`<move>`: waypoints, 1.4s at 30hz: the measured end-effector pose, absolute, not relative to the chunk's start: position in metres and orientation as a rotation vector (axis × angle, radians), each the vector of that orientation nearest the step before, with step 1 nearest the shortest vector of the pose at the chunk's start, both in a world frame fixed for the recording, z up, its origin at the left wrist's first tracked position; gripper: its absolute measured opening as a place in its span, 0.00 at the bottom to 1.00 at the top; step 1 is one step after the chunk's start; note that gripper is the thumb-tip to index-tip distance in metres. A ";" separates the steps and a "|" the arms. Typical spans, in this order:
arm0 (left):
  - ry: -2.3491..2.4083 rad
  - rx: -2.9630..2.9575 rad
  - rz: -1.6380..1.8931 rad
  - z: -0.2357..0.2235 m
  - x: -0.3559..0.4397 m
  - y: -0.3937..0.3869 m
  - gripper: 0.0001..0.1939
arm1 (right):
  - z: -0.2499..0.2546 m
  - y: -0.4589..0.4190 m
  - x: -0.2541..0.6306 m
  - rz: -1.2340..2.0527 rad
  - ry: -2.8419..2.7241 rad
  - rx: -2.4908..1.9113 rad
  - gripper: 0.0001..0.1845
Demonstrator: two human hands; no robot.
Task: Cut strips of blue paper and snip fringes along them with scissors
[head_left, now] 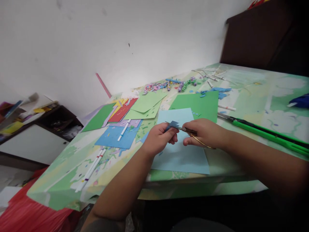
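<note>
Between the thumb and fingers of my left hand (158, 137) is a small piece of dark blue paper (174, 123) with a jagged edge. My right hand (205, 132) grips a pair of scissors (201, 141) with gold-coloured handles, its blades pointing left and meeting the blue piece. Both hands hover over a light blue sheet of paper (187, 161) near the table's front edge. Small blue scraps lie on that sheet, partly hidden by my left hand. A green sheet (205, 104) lies just beyond it.
A large green box cutter (267, 132) lies to the right. Left are a blue sheet (113, 137), a red sheet (123, 110), pale green sheets (142, 104) and white markers (90, 170). Curled paper strips (184, 85) and scraps lie at the back, before the wall.
</note>
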State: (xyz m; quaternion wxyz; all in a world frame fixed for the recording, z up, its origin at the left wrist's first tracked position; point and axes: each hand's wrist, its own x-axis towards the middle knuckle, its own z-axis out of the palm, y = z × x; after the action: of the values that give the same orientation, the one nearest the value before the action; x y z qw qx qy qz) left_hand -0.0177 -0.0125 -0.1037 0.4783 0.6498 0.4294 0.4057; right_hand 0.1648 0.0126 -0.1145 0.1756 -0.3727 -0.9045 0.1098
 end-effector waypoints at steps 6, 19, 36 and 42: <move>0.933 1.511 0.971 -0.105 -0.020 -0.012 0.09 | -0.113 0.011 0.166 0.236 -2.532 -1.035 0.23; 1.020 1.384 0.914 -0.101 -0.019 -0.009 0.09 | -0.110 0.015 0.164 0.251 -2.505 -1.194 0.23; 1.156 1.512 0.976 -0.101 -0.014 -0.011 0.11 | -0.114 0.015 0.162 0.421 -2.600 -1.103 0.19; 1.130 1.506 0.964 -0.101 -0.014 -0.013 0.10 | -0.114 0.013 0.163 0.393 -2.585 -1.076 0.19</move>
State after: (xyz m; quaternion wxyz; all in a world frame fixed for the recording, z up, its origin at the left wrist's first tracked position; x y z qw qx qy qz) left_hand -0.0142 -0.0133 -0.1005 0.4910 0.6202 0.4654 0.3972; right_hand 0.1630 0.0134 -0.1144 0.1566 -0.3759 -0.9030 0.1371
